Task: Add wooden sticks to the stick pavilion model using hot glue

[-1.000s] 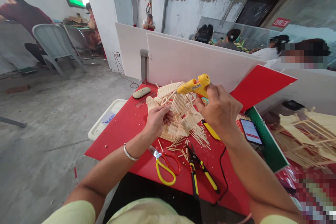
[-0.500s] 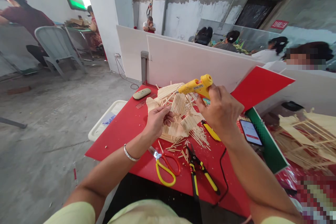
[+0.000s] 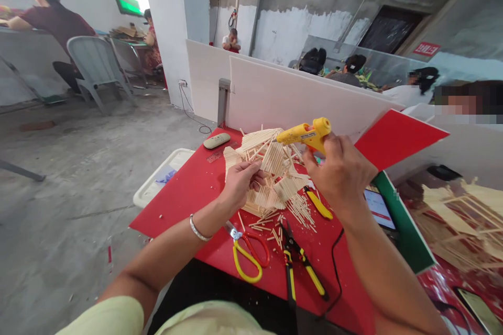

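Observation:
My right hand (image 3: 343,167) is closed around a yellow hot glue gun (image 3: 304,133), its nozzle pointing left over a model made of thin wooden sticks (image 3: 275,159). The nozzle is close to the model's upper part; whether it touches cannot be told. My left hand (image 3: 245,180), a silver bangle on its wrist, pinches at the model's near left side. What lies between its fingertips is too small to make out. Loose cut sticks (image 3: 301,209) are scattered on the near side of the model.
Scissors (image 3: 249,256), yellow-black pliers (image 3: 296,259) and a yellow utility knife (image 3: 319,204) lie on the red table (image 3: 176,196). A beige case (image 3: 217,140) sits at its far left. A phone (image 3: 379,209) is right. White partition boards (image 3: 298,91) stand behind; people sit beyond.
The whole view has shifted slightly, so things appear further right. The glue gun stays over the model in my right hand, and my left hand keeps its pinch at the model's side.

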The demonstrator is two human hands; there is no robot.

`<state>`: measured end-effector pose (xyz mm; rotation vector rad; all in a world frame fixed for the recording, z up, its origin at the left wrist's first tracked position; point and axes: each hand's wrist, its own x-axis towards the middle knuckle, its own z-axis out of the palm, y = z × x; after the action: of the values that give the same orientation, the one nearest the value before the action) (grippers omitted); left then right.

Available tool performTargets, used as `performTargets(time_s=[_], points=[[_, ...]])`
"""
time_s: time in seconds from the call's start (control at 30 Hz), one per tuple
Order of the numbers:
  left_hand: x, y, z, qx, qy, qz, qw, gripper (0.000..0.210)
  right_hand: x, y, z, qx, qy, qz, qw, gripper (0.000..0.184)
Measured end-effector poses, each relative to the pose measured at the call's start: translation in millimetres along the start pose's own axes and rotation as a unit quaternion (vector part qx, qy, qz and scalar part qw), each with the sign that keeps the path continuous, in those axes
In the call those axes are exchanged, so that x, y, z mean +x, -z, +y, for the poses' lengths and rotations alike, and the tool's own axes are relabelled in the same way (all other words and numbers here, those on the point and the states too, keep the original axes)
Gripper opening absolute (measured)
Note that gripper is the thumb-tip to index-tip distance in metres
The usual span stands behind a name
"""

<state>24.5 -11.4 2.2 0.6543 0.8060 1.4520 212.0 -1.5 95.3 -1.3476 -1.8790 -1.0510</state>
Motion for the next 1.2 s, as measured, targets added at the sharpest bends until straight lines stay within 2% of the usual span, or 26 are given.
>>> performTargets(time_s=[0.2,0.53,0.93,1.2], points=[[0.5,-0.4,0.8,-0.010,0.009,0.003,1.000,0.029,4.6,4.6,4.0,-0.002,0.002,0.022,1.000,0.040],[-0.6,-0.3,1.4,-0.002,0.006,0.002,1.000,0.030,1.3,1.1,-7.2,0.019,0.030,-0.039,0.999,0.040],[0.7,0.5,-0.9,-0.009,-0.001,-0.002,1.000,0.030,1.1,1.6,-6.7,-0.013,0.043,-0.030,0.999,0.039],[-0.6,0.6,-0.5,-0.006,-0.004,-0.003,1.000,0.029,0.6,2.8,-7.0,0.002,0.039,-0.036,0.999,0.041]])
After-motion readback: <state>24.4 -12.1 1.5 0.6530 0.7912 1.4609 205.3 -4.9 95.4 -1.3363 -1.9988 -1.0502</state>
